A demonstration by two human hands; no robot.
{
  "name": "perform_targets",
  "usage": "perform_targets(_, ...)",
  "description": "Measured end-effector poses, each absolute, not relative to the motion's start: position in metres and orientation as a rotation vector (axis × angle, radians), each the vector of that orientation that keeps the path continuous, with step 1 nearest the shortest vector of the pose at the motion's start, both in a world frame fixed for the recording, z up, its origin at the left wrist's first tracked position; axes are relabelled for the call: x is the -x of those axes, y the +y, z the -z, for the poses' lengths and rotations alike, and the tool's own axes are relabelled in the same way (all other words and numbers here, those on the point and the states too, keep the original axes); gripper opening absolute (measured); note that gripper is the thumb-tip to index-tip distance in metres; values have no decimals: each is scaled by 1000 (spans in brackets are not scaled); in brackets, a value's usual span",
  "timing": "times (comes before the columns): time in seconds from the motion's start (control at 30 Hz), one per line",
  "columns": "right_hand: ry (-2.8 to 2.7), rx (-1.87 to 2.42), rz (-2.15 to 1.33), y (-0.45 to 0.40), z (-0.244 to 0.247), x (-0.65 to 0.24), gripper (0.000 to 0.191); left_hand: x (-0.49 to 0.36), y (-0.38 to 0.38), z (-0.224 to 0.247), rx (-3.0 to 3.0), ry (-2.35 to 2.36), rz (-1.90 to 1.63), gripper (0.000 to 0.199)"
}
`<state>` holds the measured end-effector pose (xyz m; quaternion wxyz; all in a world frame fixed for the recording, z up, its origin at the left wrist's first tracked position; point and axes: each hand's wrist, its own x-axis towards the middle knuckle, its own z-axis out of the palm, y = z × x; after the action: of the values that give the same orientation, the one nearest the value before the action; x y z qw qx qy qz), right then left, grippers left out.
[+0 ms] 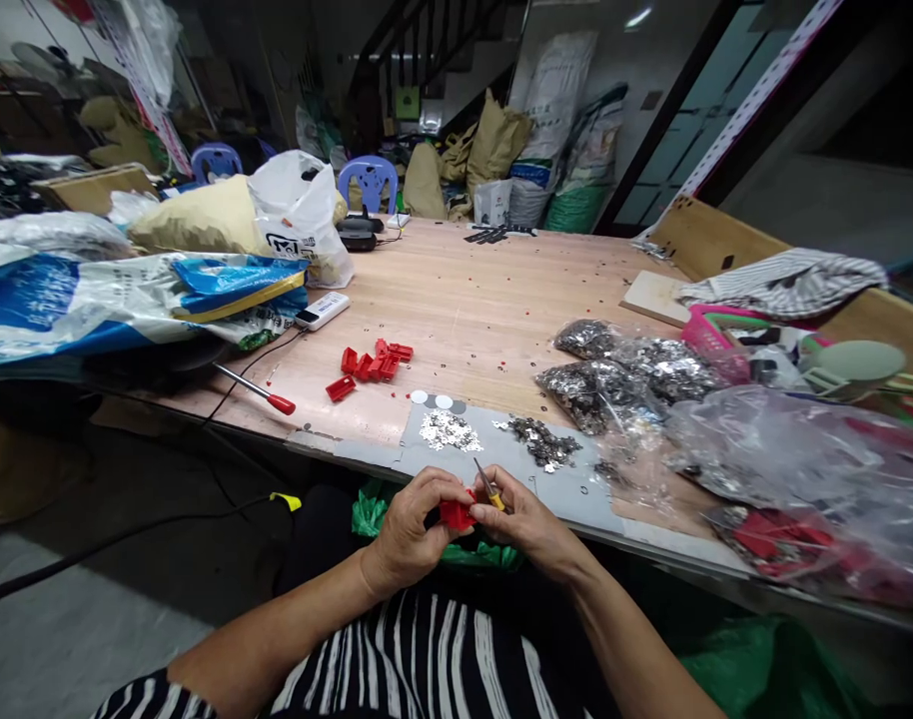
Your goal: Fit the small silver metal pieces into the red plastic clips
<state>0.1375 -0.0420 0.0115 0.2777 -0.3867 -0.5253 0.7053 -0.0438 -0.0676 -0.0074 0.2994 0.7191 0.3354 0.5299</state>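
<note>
My left hand (415,527) is closed around a small red plastic housing (456,512), held just off the table's front edge. My right hand (522,515) grips a small screwdriver (489,486) with a yellow handle; its thin shaft points up and away. The right fingertips also touch the side of the red housing. On the grey mat (412,459) beyond my hands lie a heap of shiny silver metal pieces (451,431) and a darker heap of metal pieces (544,442). Several more red housings (374,363) sit on the table to the left.
Clear plastic bags of metal parts (613,384) crowd the right side, beside a pink basket (715,335). A lever with a red grip (281,403) sticks out at the left edge. Blue-and-white sacks (127,300) and a white bag (307,215) cover the far left.
</note>
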Motion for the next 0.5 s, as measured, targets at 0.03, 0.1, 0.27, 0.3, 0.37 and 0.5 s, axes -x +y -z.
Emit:
perform_targets(0.03, -1382, 1011, -1930, -44, -11, -138, 37, 44, -68, 8, -1906, 872, -1399, 30)
perform_targets(0.1, -1330, 992, -1944, -47, -9, -140, 37, 45, -69, 8, -1897, 833, -1392, 29)
perform_targets(0.27, -1131, 914, -2078, -55, -1, -137, 43, 48, -70, 11, -1753, 730, -1387, 27)
perform_targets(0.3, -1094, 891, -2123, -57, 0, -136, 44, 49, -69, 13, -1696, 705, -1387, 27)
perform_targets(0.37, -1075, 883, -2171, -57, 1, -135, 45, 49, -69, 17, -1585, 671, -1395, 27)
perform_targets(0.5, -1353, 1052, -2004, -40, -6, -136, 40, 50, -65, 24, -1437, 791, -1447, 26)
